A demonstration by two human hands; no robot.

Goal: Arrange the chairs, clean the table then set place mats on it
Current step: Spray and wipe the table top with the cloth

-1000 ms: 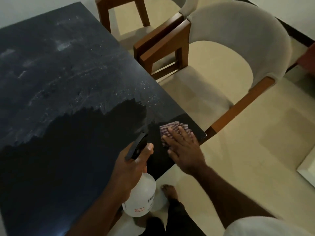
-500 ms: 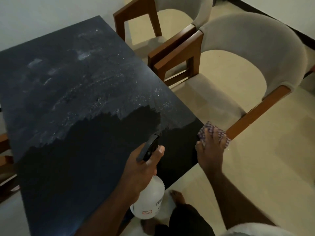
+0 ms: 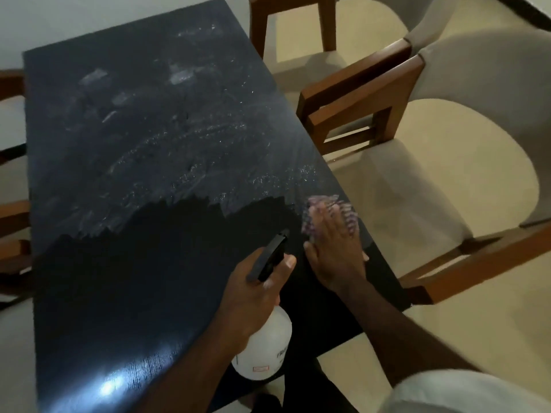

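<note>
– Cloth (image 3: 327, 215) has slid back onto the bench (image 3: 134, 144); half a second ago it hung over the right edge.

– Where does it lie now?

– On the top, just inside that right edge, about where the wiped dark near part meets the streaky, speckled far part.

– And the hands?

– Right hand (image 3: 335, 251) lies flat on the cloth, fingers spread and straight, pressing it down. It is blurred. Left hand (image 3: 253, 293) is curled round the neck of a white spray bottle (image 3: 265, 347), thumb by the black trigger head, just left of the right hand.

– Is the bottle resting on the top?

– I cannot tell; it is near the bench's near edge.

– Around that?

– A chair (image 3: 492, 93) with a grey back and wooden arms stands at the right side, a second chair (image 3: 357, 73) touching it on the far side. Wooden chair parts (image 3: 12, 216) show at the left edge. The floor (image 3: 492, 338) is cream.
</note>
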